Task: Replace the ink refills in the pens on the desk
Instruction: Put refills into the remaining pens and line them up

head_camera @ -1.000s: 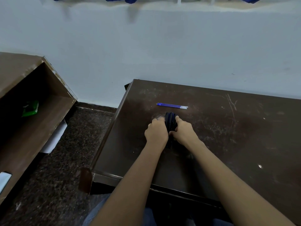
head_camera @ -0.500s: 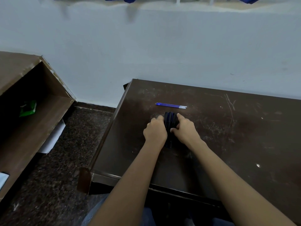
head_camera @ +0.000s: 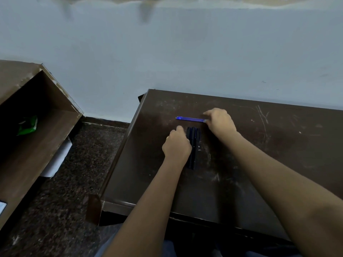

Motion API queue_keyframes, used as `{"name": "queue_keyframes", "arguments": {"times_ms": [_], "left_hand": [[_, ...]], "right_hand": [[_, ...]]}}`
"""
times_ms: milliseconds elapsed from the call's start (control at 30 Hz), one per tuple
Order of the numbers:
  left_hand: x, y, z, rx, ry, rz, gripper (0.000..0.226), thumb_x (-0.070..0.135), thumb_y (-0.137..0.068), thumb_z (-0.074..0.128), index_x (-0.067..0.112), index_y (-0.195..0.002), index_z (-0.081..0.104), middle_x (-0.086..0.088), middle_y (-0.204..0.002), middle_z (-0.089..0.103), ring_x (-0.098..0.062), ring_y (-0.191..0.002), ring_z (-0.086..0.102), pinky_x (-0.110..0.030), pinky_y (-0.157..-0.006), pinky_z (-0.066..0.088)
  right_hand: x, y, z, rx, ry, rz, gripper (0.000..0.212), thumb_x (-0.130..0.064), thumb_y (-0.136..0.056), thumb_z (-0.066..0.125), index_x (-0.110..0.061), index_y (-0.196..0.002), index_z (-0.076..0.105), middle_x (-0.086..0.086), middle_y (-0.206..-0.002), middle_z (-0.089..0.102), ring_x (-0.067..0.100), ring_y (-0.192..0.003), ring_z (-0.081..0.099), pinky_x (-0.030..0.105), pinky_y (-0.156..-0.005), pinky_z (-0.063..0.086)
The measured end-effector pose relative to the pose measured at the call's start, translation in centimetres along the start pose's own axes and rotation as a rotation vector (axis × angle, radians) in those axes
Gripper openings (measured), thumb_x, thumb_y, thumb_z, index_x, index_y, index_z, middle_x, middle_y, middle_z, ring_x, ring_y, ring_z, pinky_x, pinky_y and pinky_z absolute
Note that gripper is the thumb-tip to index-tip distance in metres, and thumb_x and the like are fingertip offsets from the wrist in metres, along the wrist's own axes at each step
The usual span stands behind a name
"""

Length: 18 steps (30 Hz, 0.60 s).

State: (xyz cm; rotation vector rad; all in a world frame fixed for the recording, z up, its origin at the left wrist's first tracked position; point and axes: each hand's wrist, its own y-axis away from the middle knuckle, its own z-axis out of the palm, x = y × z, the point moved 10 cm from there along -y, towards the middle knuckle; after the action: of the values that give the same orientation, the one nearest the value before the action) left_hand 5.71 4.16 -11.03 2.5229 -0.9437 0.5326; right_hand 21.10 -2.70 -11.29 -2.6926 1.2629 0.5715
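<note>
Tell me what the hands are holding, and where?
The right hand pinches the blue refills at their right end. The left hand touches the dark pens; its grip cannot be told.

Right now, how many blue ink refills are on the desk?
2 blue ink refills. They lie side by side behind the dark pens, one just farther than the other, their right ends at the right hand. That hand may hide more.

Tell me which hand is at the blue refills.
The right hand, at the right end of the refills; the left hand sits beside the black pens.
</note>
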Motion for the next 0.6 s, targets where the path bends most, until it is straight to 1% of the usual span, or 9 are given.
{"name": "queue_keyframes", "arguments": {"times_ms": [100,167,233,300,367,467,567,600], "left_hand": [[0.6,0.0,-0.4,0.033,0.029,0.02,0.031,0.017,-0.094,0.052,0.011,-0.124,0.047,-0.009,-0.12,0.056,-0.026,-0.107,0.057,-0.035,-0.078,0.045],[1.3,0.1,-0.6,0.049,0.049,0.044,0.029,0.015,-0.094,0.051,0.01,-0.123,0.048,-0.009,-0.119,0.057,-0.025,-0.106,0.057,-0.033,-0.077,0.045],[2.0,0.3,-0.7,0.055,0.067,0.071,0.027,0.013,-0.094,0.049,0.008,-0.121,0.05,-0.011,-0.118,0.057,-0.026,-0.106,0.057,-0.032,-0.076,0.042],[2.7,0.6,-0.9,0.053,0.087,0.091,0.025,0.011,-0.094,0.046,0.006,-0.119,0.053,-0.013,-0.118,0.058,-0.028,-0.105,0.057,-0.032,-0.076,0.041],[3.3,0.9,-0.9,0.041,0.112,0.099,0.026,0.009,-0.094,0.044,0.005,-0.117,0.055,-0.014,-0.118,0.058,-0.03,-0.103,0.059,-0.034,-0.077,0.044],[4.0,1.2,0.2,-0.004,0.162,0.105,0.028,0.008,-0.094,0.045,0.005,-0.118,0.058,-0.013,-0.119,0.06,-0.028,-0.104,0.059,-0.032,-0.08,0.045],[4.8,1.4,2.4,-0.089,0.157,0.109,0.031,0.01,-0.095,0.045,0.007,-0.123,0.058,-0.011,-0.123,0.06,-0.026,-0.11,0.058,-0.027,-0.079,0.041],[5.1,1.4,3.3,-0.131,0.171,0.111,0.032,0.01,-0.095,0.044,0.006,-0.125,0.057,-0.012,-0.126,0.059,-0.026,-0.112,0.057,-0.027,-0.082,0.042]], "right_hand": [[-0.9,-1.2,0.7,-0.064,0.054,-0.039,0.038,-0.01,-0.091,0.054,-0.014,-0.129,0.059,0.012,-0.133,0.057,0.033,-0.121,0.052,0.042,-0.101,0.043],[-1.1,-1.5,1.3,-0.111,0.072,-0.036,0.037,-0.008,-0.09,0.053,-0.015,-0.124,0.063,0.015,-0.129,0.059,0.036,-0.117,0.055,0.043,-0.099,0.046],[-0.9,-1.5,1.5,-0.12,0.082,-0.023,0.035,-0.008,-0.089,0.051,-0.016,-0.119,0.066,0.016,-0.124,0.061,0.038,-0.111,0.058,0.042,-0.094,0.049],[-0.7,-1.2,1.2,-0.1,0.1,-0.003,0.034,-0.007,-0.089,0.051,-0.016,-0.116,0.068,0.017,-0.121,0.062,0.039,-0.108,0.059,0.042,-0.09,0.05],[0.0,-0.4,0.8,-0.078,0.118,0.028,0.032,-0.007,-0.09,0.05,-0.017,-0.115,0.069,0.015,-0.12,0.062,0.038,-0.107,0.06,0.041,-0.088,0.05],[2.3,1.7,0.5,-0.046,0.116,0.124,0.031,-0.005,-0.09,0.05,-0.015,-0.113,0.069,0.013,-0.115,0.065,0.034,-0.103,0.062,0.041,-0.084,0.054],[4.8,4.5,0.0,0.01,0.097,0.228,0.029,-0.004,-0.089,0.049,-0.009,-0.111,0.068,0.013,-0.109,0.066,0.032,-0.098,0.063,0.041,-0.08,0.056],[5.5,5.5,-0.2,0.024,0.091,0.258,0.028,-0.004,-0.09,0.049,-0.007,-0.112,0.067,0.013,-0.109,0.066,0.032,-0.098,0.063,0.042,-0.08,0.056]]}}
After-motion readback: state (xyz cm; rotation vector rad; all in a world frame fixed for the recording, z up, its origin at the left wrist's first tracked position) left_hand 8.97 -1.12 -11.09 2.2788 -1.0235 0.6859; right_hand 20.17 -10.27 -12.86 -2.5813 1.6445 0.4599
